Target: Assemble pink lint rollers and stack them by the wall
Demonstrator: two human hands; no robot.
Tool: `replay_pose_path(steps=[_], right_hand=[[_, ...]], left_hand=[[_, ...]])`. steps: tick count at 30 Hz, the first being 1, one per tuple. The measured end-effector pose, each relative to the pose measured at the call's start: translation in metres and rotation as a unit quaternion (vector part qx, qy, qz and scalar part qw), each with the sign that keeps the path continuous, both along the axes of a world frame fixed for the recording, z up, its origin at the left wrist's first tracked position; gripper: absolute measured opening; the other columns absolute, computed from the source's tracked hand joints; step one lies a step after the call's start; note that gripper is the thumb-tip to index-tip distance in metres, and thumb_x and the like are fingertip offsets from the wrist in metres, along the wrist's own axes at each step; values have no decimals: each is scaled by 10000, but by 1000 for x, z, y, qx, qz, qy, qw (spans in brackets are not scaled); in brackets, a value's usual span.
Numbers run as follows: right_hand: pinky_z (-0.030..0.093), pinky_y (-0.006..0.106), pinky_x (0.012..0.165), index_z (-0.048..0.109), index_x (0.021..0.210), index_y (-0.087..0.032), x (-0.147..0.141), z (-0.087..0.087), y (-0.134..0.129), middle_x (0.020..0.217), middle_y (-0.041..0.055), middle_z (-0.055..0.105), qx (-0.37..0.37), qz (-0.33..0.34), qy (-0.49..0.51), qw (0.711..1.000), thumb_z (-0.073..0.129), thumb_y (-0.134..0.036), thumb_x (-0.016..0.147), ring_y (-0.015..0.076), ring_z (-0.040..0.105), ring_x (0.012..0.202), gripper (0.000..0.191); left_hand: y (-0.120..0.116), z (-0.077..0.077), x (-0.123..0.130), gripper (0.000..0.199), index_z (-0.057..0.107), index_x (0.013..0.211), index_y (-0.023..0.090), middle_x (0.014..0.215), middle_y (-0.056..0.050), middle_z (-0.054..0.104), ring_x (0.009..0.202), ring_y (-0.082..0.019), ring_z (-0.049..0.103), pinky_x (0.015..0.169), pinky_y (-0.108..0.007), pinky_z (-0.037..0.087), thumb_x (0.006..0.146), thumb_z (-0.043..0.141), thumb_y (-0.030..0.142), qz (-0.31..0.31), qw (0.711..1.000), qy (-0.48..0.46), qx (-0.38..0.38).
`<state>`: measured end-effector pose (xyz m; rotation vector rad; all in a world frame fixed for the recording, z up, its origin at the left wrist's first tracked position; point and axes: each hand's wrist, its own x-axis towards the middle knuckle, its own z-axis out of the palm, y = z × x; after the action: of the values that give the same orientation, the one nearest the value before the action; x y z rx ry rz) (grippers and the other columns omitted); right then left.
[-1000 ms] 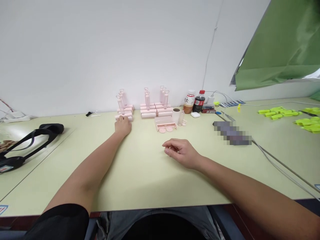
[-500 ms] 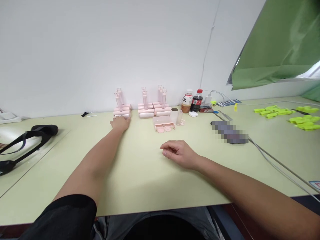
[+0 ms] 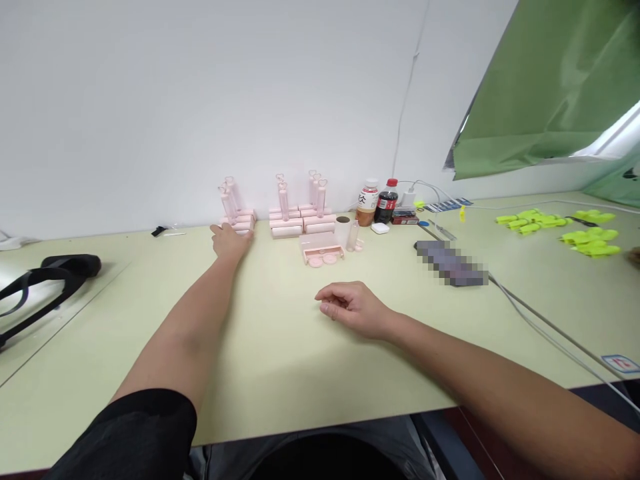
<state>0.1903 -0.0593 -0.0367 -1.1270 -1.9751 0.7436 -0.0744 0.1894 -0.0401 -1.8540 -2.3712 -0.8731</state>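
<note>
My left hand (image 3: 231, 244) reaches to the leftmost pink cases (image 3: 246, 219) by the wall. Its fingers are spread across the front case, thumb at the right end; they partly hide it, and no firm grip shows. Clear pink tubes with heart-shaped loops (image 3: 228, 203) stand on these cases. My right hand (image 3: 356, 309) rests on the table, fingers loosely curved, thumb apart, holding nothing. Beyond it lies an opened pink case (image 3: 323, 248) with two round pink pieces in front. Beside that are a white cylinder with a dark top (image 3: 343, 230) and a clear tube (image 3: 353, 235).
More pink cases (image 3: 287, 231) with upright tubes stand at centre back. Right of them are a tea-coloured bottle (image 3: 367, 202), a cola bottle (image 3: 387, 201) and a white small case (image 3: 380, 228). Cables, a blurred dark object (image 3: 450, 262) and yellow-green pieces (image 3: 530, 220) lie farther right.
My left hand's fingers have stretched farther forward and spread over the left side of the cases. My right hand stays in place. The view has turned slightly right.
</note>
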Motion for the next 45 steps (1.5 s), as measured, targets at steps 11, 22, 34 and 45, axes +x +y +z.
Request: replay_pose_path(steps=[11, 22, 34, 45], right_hand=[[421, 233, 574, 692, 970, -152, 0, -3, 1, 704, 18, 614, -33, 10, 5, 999, 597, -325, 848, 114, 527, 611, 232], [436, 237, 605, 694, 994, -162, 1, -11, 4, 732, 17, 638, -74, 22, -4, 997, 610, -333, 844, 122, 563, 649, 242], [430, 238, 595, 689, 990, -168, 3, -14, 5, 724, 11, 626, -103, 20, 12, 994, 615, -337, 841, 124, 553, 648, 237], [433, 239, 595, 689, 989, -173, 3, -11, 5, 731, 11, 638, -106, 27, 3, 994, 616, -332, 840, 125, 562, 649, 230]], left_hand=[[-9, 2, -10, 976, 221, 1427, 164, 1435, -220, 298, 1219, -382, 499, 997, -493, 422, 691, 685, 607, -1, 997, -76, 27], [13, 7, -33, 1153, 74, 1496, 131, 1491, -245, 303, 1356, -333, 372, 974, -361, 409, 664, 790, 485, -125, 977, -171, 2], [22, -1, -41, 1021, 163, 1487, 122, 1461, -187, 407, 1288, -287, 459, 958, -329, 440, 726, 745, 477, -124, 979, -160, -1], [16, -2, -31, 990, 225, 1450, 105, 1468, -228, 295, 1366, -313, 329, 1044, -358, 345, 698, 759, 464, -124, 987, -100, 7]])
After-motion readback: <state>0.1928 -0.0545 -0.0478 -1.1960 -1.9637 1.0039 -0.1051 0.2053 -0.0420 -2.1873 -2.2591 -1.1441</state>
